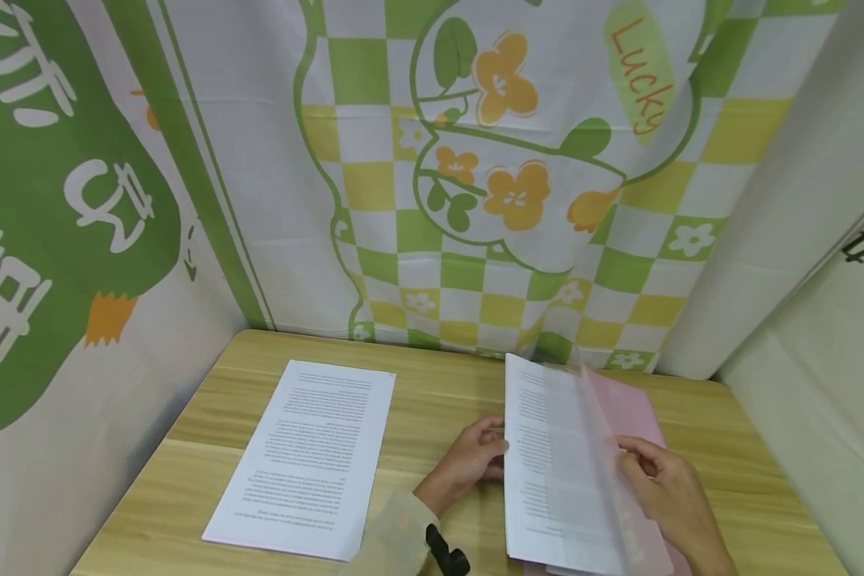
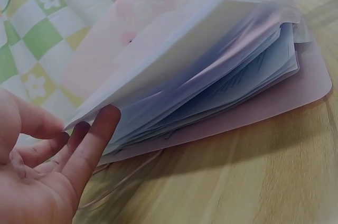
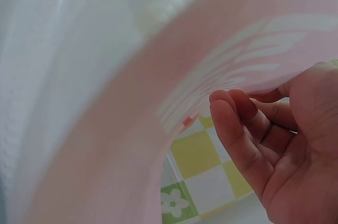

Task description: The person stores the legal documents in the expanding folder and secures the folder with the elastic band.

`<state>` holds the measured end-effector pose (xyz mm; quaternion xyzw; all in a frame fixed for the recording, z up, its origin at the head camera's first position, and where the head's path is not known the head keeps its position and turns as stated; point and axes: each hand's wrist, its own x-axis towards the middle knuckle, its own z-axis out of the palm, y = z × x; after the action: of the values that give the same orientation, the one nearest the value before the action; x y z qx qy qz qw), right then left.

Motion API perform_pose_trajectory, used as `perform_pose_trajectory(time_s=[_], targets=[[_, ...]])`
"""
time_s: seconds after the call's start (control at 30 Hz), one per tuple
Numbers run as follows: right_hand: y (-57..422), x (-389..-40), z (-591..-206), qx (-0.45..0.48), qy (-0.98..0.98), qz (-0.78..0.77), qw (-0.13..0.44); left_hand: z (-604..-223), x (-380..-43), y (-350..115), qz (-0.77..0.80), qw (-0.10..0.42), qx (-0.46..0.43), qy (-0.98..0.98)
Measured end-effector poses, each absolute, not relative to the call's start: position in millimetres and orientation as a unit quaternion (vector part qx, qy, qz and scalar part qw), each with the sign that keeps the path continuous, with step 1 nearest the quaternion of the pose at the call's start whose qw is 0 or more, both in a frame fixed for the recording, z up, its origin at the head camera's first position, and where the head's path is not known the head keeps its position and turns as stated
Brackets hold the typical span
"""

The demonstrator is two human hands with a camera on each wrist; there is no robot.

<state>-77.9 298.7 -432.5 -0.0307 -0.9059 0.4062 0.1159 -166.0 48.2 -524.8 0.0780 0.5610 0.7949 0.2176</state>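
Note:
A pink translucent document folder (image 1: 622, 400) lies at the right of the table with its cover lifted and bent. Inside it is a stack of printed paper (image 1: 536, 472). My right hand (image 1: 666, 488) pinches the edge of the raised cover (image 3: 127, 92), which curves in front of the right wrist camera. At the stack's left edge, my left hand (image 1: 473, 454) pinches paper between thumb and fingers (image 2: 87, 150). More sheets (image 2: 248, 78) fan out below that paper in the left wrist view, above the folder's pink back (image 2: 311, 78).
Another printed paper stack (image 1: 310, 456) lies flat on the left of the wooden table (image 1: 432, 384). A thin cord (image 2: 124, 182) trails from under the folder. Behind the table hangs a patterned curtain (image 1: 367, 184), with white fabric at both sides.

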Motion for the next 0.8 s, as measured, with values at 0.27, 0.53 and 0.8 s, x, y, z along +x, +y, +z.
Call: perform_pose_trajectory(time_s=[0.27,0.53,0.8], targets=[[299,-77,-433,-0.024,-0.905,0.408,0.122,-527,-165,56,0.787,0.22,0.091,0.569],[299,-77,-432,-0.028,-0.903,0.413,0.118,-531,-166,64,0.791,0.215,0.094,0.565],[299,-77,-433,-0.023,-0.902,0.412,0.122,-526,-165,70,0.781,0.211,0.092,0.581]])
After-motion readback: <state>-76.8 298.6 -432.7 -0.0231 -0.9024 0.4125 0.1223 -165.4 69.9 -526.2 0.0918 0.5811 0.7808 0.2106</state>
